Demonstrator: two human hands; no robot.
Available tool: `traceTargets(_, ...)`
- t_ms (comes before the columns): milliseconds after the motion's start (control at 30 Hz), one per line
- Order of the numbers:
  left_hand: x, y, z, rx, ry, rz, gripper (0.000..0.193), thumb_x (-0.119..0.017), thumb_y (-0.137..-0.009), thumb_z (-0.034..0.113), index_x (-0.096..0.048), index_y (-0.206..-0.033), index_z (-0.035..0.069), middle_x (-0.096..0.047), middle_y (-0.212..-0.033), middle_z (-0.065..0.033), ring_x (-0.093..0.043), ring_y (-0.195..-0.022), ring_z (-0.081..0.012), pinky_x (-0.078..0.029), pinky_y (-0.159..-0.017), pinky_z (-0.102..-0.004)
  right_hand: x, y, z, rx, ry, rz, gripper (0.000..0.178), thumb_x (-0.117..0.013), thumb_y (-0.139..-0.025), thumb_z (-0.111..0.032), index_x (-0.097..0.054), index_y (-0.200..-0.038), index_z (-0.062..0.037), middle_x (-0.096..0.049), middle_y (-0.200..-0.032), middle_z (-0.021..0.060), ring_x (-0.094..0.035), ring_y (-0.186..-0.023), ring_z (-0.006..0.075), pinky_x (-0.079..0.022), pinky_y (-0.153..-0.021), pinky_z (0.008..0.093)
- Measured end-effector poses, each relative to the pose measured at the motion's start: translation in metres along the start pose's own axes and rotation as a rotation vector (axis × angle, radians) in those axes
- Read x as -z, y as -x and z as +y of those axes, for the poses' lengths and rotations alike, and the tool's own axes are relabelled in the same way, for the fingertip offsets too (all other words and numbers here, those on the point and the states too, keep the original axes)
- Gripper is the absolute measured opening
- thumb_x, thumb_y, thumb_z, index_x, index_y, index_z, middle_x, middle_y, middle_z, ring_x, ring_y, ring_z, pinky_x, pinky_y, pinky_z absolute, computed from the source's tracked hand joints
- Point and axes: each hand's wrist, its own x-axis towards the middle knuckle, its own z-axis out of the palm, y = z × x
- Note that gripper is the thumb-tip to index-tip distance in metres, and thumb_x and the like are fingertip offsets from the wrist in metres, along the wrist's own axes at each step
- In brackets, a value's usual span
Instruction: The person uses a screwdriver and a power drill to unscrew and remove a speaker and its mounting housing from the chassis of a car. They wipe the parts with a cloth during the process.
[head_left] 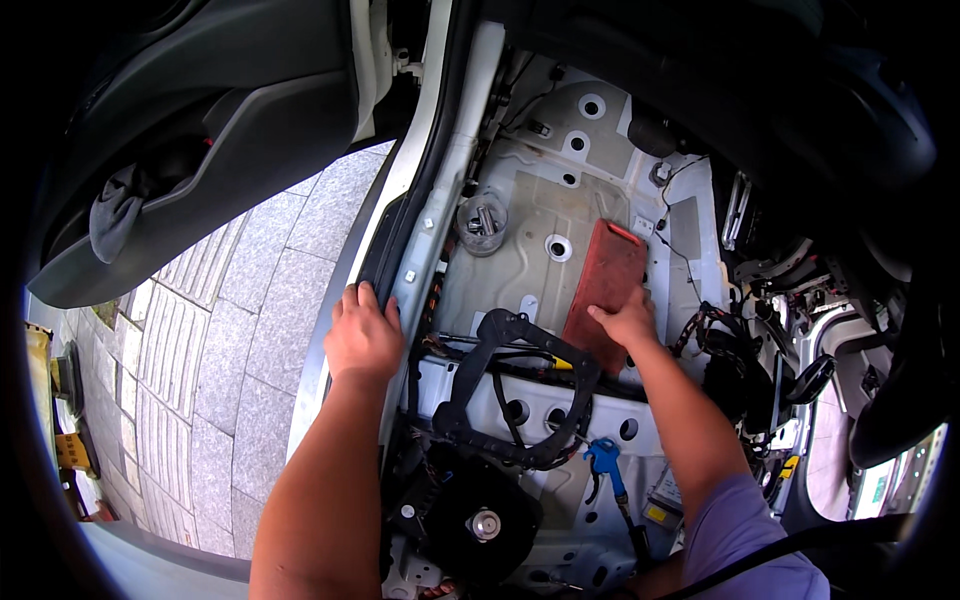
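My left hand [365, 332] rests palm down on the door sill [408, 215], its fingers laid over the dark sill trim and holding nothing. On the bare car floor [510, 285] lies a long, worn red plastic case [608, 275] with a slot handle at its far end. My right hand [628, 318] grips the case's right side, thumb across its top; the other fingers are partly hidden. Just left of the case's near end is a black angular ring-shaped frame [470, 375]. A clear round tub [483, 224] with metal pieces inside stands farther off, near the sill.
A blue air blow gun [603, 457] lies nearer me, beside a black round part [485, 525] with a metal centre. Loose wiring [700, 325] runs along the right. The open door [250, 150] hangs at left over grey paving [255, 320], a grey cloth [117, 215] in its pocket.
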Motion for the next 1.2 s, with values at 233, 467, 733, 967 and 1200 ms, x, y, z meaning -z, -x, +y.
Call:
traceTargets(233, 0.008, 0.003, -0.008, 0.033, -0.027, -0.011, 0.044, -0.056, -0.104, 0.037, -0.058, -0.135, 0.005, -0.062, -0.136, -0.015, -0.061, -0.124, -0.0361, -0.055, -0.097, -0.0483, -0.017, 0.029, 0.011, -0.594, -1.12, -0.517, 0.067, -0.088, -0.085, -0.042, -0.061, -0.138, -0.0111, -0.069, -0.13, 0.0115, -0.071, -0.11, 0.0281, -0.06, -0.089, 0.0444)
traceTargets(467, 0.008, 0.002, -0.007, 0.03, -0.023, -0.031, 0.046, -0.056, -0.104, 0.038, -0.058, -0.135, 0.004, -0.063, -0.135, -0.0157, -0.062, -0.124, -0.0364, -0.055, -0.098, -0.0495, 0.012, 0.07, -0.002, -0.467, -1.335, -0.297, 0.047, -0.081, -0.094, -0.031, -0.065, -0.132, -0.0074, -0.071, -0.126, 0.0102, -0.071, -0.103, 0.0218, -0.057, -0.09, 0.0362)
traceTargets(733, 0.007, 0.001, -0.013, 0.028, -0.026, 0.001, 0.044, -0.054, -0.105, 0.039, -0.058, -0.133, 0.006, -0.062, -0.135, -0.0188, -0.061, -0.124, -0.0404, -0.053, -0.1, -0.0532, 0.16, 0.237, 0.057, -0.105, -1.011, -0.11, 0.033, -0.077, -0.096, -0.022, -0.071, -0.118, 0.0012, -0.074, -0.106, 0.0042, -0.065, -0.096, 0.0099, -0.052, -0.087, 0.0286)
traceTargets(967, -0.025, -0.011, -0.029, -0.01, -0.092, 0.021, 0.059, -0.048, -0.108, 0.049, -0.053, -0.148, 0.006, -0.064, -0.14, -0.0212, -0.062, -0.127, -0.0417, -0.05, -0.106, -0.0517, 0.296, 0.405, 0.18, -0.286, -0.747, 0.035, 0.026, -0.079, -0.093, -0.019, -0.072, -0.107, 0.0015, -0.072, -0.095, 0.0017, -0.064, -0.086, 0.009, -0.054, -0.079, 0.0279)
traceTargets(1200, -0.052, -0.098, -0.118, -0.179, 0.035, -0.225, 0.057, -0.045, -0.108, 0.049, -0.049, -0.145, 0.006, -0.064, -0.133, -0.0306, -0.063, -0.122, -0.0496, -0.049, -0.1, -0.0564, 0.345, 0.584, 0.311, -0.607, -1.224, 0.438, 0.025, -0.07, -0.101, -0.018, -0.07, -0.117, 0.0013, -0.072, -0.104, 0.0033, -0.066, -0.093, 0.0112, -0.055, -0.084, 0.0302)
